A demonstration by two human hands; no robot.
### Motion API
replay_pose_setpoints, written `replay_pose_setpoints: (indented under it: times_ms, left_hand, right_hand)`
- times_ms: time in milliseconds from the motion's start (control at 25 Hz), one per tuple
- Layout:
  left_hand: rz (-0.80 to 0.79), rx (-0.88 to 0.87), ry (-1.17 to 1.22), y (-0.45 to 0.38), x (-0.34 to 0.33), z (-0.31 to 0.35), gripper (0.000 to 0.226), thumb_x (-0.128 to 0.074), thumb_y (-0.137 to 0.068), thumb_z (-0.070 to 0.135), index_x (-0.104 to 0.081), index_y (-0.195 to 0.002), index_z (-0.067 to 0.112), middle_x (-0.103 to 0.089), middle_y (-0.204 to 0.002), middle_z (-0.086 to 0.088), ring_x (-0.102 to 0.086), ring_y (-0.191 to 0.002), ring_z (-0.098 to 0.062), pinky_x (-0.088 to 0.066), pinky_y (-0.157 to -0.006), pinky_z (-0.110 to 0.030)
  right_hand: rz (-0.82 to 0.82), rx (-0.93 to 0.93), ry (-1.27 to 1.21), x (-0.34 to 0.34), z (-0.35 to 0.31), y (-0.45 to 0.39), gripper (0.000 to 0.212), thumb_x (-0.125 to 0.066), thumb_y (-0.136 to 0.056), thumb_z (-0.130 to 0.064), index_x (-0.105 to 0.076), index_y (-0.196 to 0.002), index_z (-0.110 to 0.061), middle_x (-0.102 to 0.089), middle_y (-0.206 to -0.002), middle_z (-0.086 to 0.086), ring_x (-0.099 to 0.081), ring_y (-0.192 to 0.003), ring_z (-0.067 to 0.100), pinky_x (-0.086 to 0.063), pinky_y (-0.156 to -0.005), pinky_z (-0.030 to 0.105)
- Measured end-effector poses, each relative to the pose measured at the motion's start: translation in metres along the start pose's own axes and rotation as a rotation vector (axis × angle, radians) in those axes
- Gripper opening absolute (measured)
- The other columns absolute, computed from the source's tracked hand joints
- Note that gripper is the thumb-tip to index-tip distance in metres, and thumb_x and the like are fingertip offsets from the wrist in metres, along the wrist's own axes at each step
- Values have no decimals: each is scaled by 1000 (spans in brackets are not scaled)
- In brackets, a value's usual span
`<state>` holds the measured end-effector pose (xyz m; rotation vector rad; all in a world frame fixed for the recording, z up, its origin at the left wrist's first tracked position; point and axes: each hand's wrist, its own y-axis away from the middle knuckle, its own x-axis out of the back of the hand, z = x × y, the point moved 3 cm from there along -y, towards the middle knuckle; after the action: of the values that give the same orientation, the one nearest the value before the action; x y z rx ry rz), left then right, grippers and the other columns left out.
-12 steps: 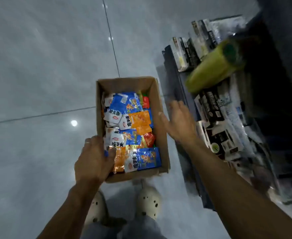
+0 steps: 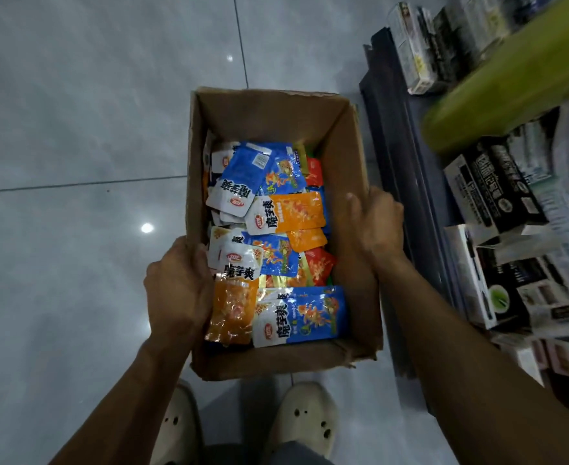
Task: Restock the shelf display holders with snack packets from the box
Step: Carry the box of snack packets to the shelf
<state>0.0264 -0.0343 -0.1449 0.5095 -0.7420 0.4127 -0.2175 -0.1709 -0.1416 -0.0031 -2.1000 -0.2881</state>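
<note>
Both hands grip open brown cardboard box (image 2: pixel 278 115) of snack packets (image 2: pixel 298 213) – left hand (image 2: pixel 179 290) & right hand (image 2: pixel 372 226) fingers curled over opp. walls, prob. to lift it level

We have brought our right hand (image 2: pixel 372 226) onto the right wall of the open brown cardboard box (image 2: pixel 269 112), gripping its rim, where before it hovered open just beside it.

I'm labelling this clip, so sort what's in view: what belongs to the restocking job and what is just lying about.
Part of the job:
- open brown cardboard box
- blue, orange and red foil snack packets inside it
- left hand and right hand, gripping the box's side walls

Just lying about:
- black-and-white cartons on the shelf
- blurred yellow-green cylinder
- cream perforated clogs
</note>
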Motion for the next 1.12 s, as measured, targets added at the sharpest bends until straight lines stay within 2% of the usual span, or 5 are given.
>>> replay_pose_setpoints:
  times_ms: [120, 280, 480, 960, 1120]
  left_hand:
    - [34, -24, -11, -1, 1, -1, 30, -46, -102, 22, -64, -98, -2, -64, -80, -12, -53, -65, -18, -42, -65, -24]
    - [49, -38, -9, 0, 19, 5, 26, -47, -101, 16, -56, -80, 4, -48, -62, 2, -41, -51, -5, -26, -52, -15]
    - [117, -104, 45, 17, 85, 49, 26, -50, -100, 17, -50, -75, 12, -45, -58, 8, -42, -51, -3, -28, -50, -18]
    - [208, -273, 94, 79, 442, 277, 27, -50, -100, 15, -52, -73, 8, -54, -65, -5, -48, -56, -19, -36, -62, -32]
    - [243, -311, 98, 79, 547, 342, 34, -49, -100, 16, -47, -67, 8, -46, -58, 2, -43, -55, -18, -29, -59, -30]
  right_hand:
    - [30, 30, 42, 3, -4, 0, 25, -51, -100, -25, -57, -80, -12, -52, -66, -5, -46, -54, 1, -30, -43, 11]
    - [59, 50, 20, 18, -14, 6, 37, -52, -99, -22, -45, -63, -17, -48, -59, -5, -44, -51, 4, -31, -49, 22]
    - [92, 93, -10, 89, -66, 24, 44, -55, -96, -21, -38, -56, -18, -46, -56, 1, -45, -53, 20, -32, -56, 29]
    - [279, 171, -108, 415, -339, 128, 53, -56, -96, -19, -30, -51, -18, -35, -48, -5, -36, -46, 15, -26, -57, 28]
    - [345, 217, -121, 496, -426, 145, 43, -55, -96, -21, -46, -55, -10, -47, -56, 1, -44, -55, 23, -28, -58, 30]
